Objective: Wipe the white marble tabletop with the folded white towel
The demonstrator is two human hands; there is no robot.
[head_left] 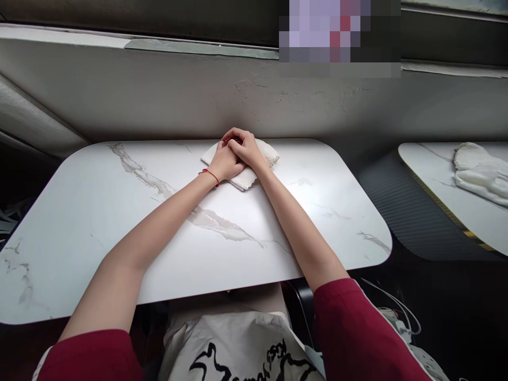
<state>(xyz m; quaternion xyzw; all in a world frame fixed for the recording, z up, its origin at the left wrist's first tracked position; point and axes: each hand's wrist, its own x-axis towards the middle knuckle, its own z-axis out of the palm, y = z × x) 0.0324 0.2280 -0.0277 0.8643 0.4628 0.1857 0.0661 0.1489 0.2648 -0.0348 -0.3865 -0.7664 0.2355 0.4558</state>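
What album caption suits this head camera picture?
Left hand, red bracelet at its wrist, and right hand overlap atop a white fabric cloth on a marble-patterned white table.

Pale and marbled, dark at the edges

Just beyond the fingers (237,131), a pale grey wall (166,90) shows cracked, scuffed paint beneath a narrow ledge (71,38). Under them, the white bench (91,211) has rounded corners and grey-brown veining. Well to their right stands a second bench (428,161), with a ribbed dark surface (384,196) between. Soft light gleams beside the fingers.
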